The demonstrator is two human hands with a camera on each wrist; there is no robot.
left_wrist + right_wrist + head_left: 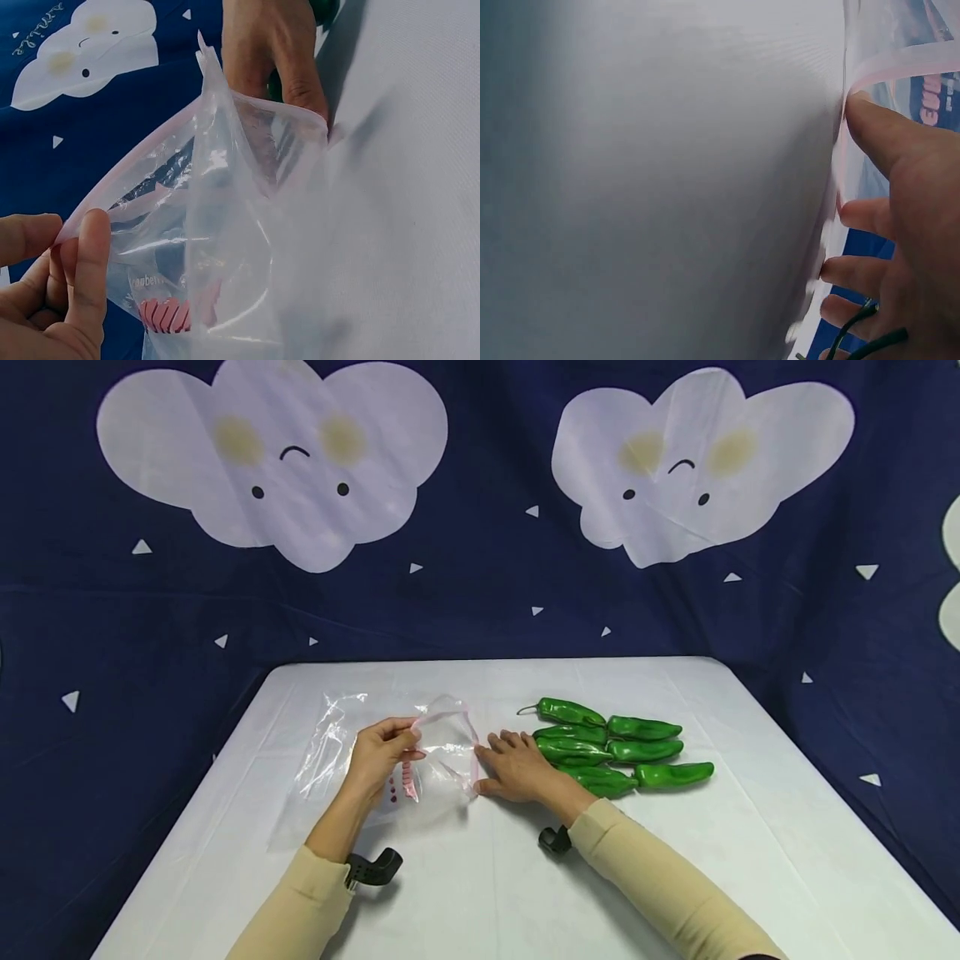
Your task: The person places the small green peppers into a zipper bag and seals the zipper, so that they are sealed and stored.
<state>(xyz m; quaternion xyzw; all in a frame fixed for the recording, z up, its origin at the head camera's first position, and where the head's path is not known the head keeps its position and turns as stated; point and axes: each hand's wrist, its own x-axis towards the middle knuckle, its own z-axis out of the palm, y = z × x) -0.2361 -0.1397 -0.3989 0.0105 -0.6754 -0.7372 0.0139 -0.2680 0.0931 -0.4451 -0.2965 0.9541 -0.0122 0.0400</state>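
A clear plastic zip bag (452, 750) with a pink rim and red printing lies on the table, its mouth spread wide and facing right. My left hand (378, 758) pinches one side of that rim between thumb and fingers, also seen in the left wrist view, where the bag (232, 255) gapes. On the opposite side, my right hand (517, 770) is spread low over the table, its thumb and index finger touching the rim. Long green peppers (572, 752) lie right beside and beyond the right hand, which partly hides the nearest ones.
The peppers form rough rows, pairs end to end, on the white-covered table (480, 893). A dark blue cloth (480, 543) with cloud prints hangs behind the table's far edge. Black wrist cameras sit under both forearms, close to the tabletop.
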